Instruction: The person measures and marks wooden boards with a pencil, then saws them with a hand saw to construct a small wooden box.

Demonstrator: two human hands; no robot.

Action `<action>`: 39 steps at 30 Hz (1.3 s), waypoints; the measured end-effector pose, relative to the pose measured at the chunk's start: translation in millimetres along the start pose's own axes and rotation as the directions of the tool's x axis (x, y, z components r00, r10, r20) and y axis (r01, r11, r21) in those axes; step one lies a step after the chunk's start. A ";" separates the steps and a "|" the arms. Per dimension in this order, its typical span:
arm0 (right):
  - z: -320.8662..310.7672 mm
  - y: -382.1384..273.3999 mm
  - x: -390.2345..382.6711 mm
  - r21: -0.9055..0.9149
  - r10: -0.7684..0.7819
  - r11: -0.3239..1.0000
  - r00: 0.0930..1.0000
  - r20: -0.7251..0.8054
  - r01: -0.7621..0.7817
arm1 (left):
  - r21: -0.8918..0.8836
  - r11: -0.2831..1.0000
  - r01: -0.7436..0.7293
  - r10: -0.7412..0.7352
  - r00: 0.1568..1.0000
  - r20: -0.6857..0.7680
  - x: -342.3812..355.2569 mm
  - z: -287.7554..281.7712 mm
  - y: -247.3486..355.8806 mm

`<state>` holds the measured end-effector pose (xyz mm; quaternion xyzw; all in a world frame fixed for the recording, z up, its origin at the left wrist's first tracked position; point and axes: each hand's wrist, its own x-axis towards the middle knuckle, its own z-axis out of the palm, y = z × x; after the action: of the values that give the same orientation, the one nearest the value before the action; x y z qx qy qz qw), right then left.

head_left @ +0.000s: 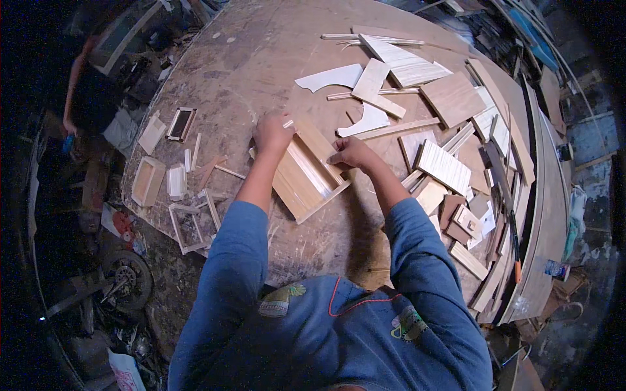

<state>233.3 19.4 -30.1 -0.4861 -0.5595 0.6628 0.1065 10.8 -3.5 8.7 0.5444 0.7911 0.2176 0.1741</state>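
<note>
Between my hands is a light wooden open box-like piece [297, 189], with strips along its edges and a pale channel inside, lying at an angle on the worktable [241, 72]. My left hand [272, 135] is closed on its upper-left end, with fingers curled round the edge. My right hand [349, 155] pinches the strip along its right side, near the lower corner. Part of the piece is hidden behind my hands and left forearm.
Small boxes [147, 182] and a thin frame [187, 234] lie at the left. Several boards and white cutouts [443, 169] cover the right side. Beyond the left edge are a co-worker's arm [72, 98] holding something blue and a wheel [127, 283].
</note>
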 end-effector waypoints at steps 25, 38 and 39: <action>0.5 0.9 6.3 -0.057 0.024 0.998 1.000 -0.019 -0.025 | 0.155 0.941 -0.301 0.315 0.946 -0.078 -58.6 3.0 8.2; 0.3 -6.0 -20.1 0.072 0.063 0.995 0.998 0.032 -0.065 | 0.186 0.939 -0.291 0.303 0.952 -0.041 -62.7 1.2 12.9; -0.1 -3.8 -21.4 0.072 0.062 0.995 0.998 0.029 -0.064 | 0.185 0.938 -0.294 0.306 0.951 -0.041 -62.9 0.9 15.0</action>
<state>242.7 6.1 -15.6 -0.4904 -0.5206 0.6923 0.0960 44.9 -57.7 18.3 0.6642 0.7205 0.1892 0.0625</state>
